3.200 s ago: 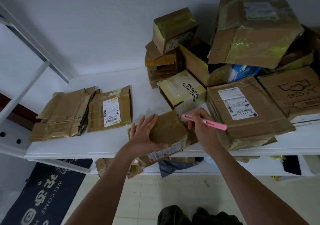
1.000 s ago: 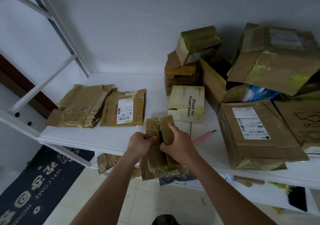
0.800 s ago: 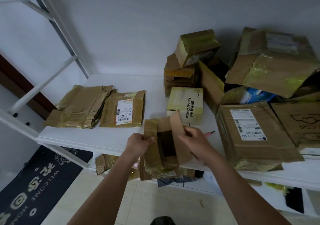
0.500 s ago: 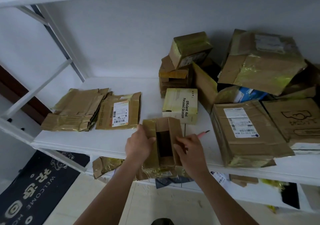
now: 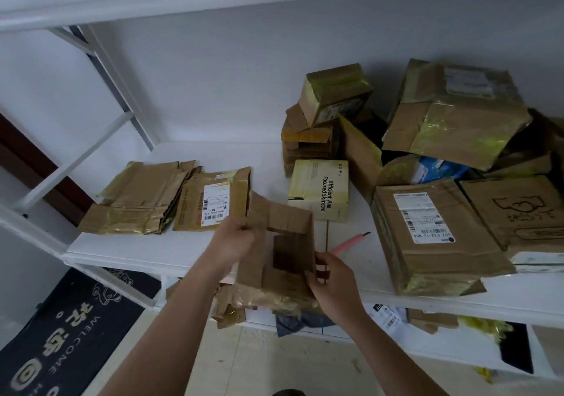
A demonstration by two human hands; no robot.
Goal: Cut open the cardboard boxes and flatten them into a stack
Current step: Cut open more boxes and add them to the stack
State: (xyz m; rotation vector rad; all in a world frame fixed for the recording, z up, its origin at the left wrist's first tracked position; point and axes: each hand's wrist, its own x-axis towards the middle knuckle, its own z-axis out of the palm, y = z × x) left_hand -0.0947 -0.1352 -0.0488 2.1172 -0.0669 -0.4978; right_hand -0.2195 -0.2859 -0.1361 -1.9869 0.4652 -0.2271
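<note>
At the white shelf's [image 5: 171, 252] front edge, both hands, left [image 5: 235, 243] and right [image 5: 332, 282], gripped the opened small brown cardboard box [image 5: 283, 261]; collapsing it would best follow existing creases.

Home entryway storage: white shelf [image 5: 158, 249] of parcel boxes [image 5: 439, 234], welcome mat [image 5: 61, 337] on tiled floor [image 5: 262, 362].

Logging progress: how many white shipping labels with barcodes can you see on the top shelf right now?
2. One is on the flattened box at the left, beside the flattened stack. The other is on the large sealed box at the right. Labels on hidden faces may exist.
</note>
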